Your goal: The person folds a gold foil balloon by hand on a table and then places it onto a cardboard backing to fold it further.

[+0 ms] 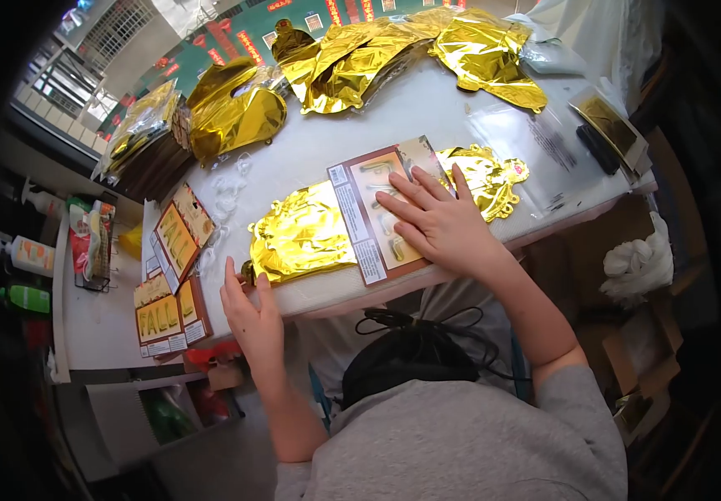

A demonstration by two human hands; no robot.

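Note:
My right hand (pixel 442 221) lies flat with spread fingers on a printed packaging card (pixel 355 225), brown-bordered with a white label strip along its left side. Under the card is a flattened gold foil balloon (pixel 300 235), its two ends showing to the left and right. At the table's front edge, my left hand (pixel 254 321) is beside the balloon's left end, thumb and fingers apart around a small dark corner of foil. The card's middle is hidden beneath my right hand.
Gold foil balloons (pixel 352 63) lie along the table's back. A stack of packed cards (pixel 156 138) stands at the back left, and "FALL" cards (pixel 160 321) rest at the left edge. Clear plastic bags (pixel 536 146) and a black marker-like object (pixel 598 149) are at the right.

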